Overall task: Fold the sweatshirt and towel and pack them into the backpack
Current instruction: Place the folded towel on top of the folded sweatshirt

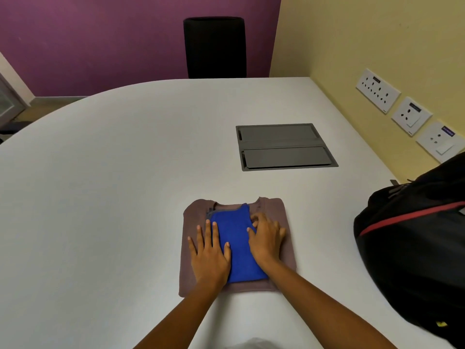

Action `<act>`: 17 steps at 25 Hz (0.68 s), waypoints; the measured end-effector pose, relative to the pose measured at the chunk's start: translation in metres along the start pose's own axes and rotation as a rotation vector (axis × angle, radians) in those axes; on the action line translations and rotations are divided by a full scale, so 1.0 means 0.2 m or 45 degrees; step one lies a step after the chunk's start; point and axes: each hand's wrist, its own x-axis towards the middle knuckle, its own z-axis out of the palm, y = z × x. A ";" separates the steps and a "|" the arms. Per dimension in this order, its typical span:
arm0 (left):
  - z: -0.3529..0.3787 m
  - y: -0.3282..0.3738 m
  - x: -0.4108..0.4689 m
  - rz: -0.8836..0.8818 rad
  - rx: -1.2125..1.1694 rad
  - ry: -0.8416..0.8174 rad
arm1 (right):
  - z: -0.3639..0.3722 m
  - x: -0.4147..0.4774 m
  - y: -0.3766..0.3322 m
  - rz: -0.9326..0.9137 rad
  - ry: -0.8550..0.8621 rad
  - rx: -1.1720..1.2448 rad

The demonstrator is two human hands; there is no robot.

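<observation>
Table [125, 172]: towel [236, 245] lengthwise atop sweatshirt [273, 206], collar pointing away.

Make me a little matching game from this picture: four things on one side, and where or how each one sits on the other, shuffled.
Things:
1 towel
2 sweatshirt
3 backpack
4 chair

Descriptions:
A black with a red stripe, at the right edge of the table
B blue, lying on top of the sweatshirt
C behind the table's far edge
D folded, flat on the table

Pairs: 1-B, 2-D, 3-A, 4-C
</observation>
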 end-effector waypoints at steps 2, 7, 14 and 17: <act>0.01 0.01 -0.01 -0.052 -0.002 -0.010 | 0.05 -0.04 0.03 0.038 0.031 -0.123; 0.04 0.00 0.02 -0.046 -0.005 0.063 | 0.14 -0.12 0.05 -0.316 0.158 -0.058; 0.04 -0.08 -0.01 0.104 0.027 0.113 | 0.16 -0.21 0.21 -0.476 -0.084 -0.350; 0.03 -0.07 0.00 0.084 0.017 0.105 | 0.16 -0.20 0.23 -0.475 -0.069 -0.332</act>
